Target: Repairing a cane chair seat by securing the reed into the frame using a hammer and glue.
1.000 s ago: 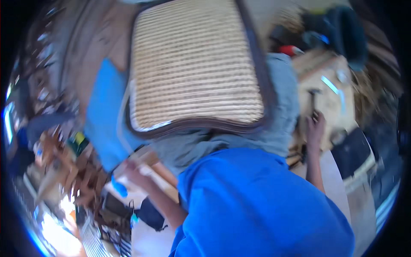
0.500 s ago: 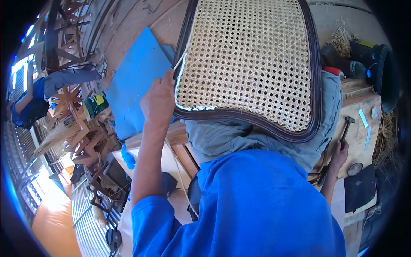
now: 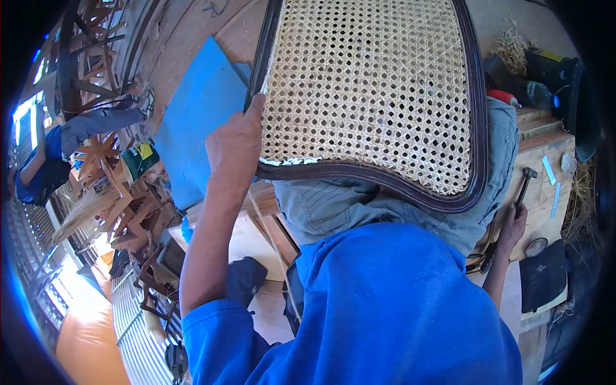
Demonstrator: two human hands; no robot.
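The cane chair seat [image 3: 369, 96], honeycomb weave in a dark curved wooden frame, rests on the person's lap. The left hand [image 3: 234, 144], arm raised, grips its left frame edge. The right hand [image 3: 513, 221], reaching low right, is closed on a hammer [image 3: 523, 186] by the wooden bench [image 3: 545, 154].

Bright daylight fills the scene, sharp at the centre. Glare washes out the lower left floor [image 3: 90, 333]. Fisheye distortion bends edges toward a black rim, with blue fringing.
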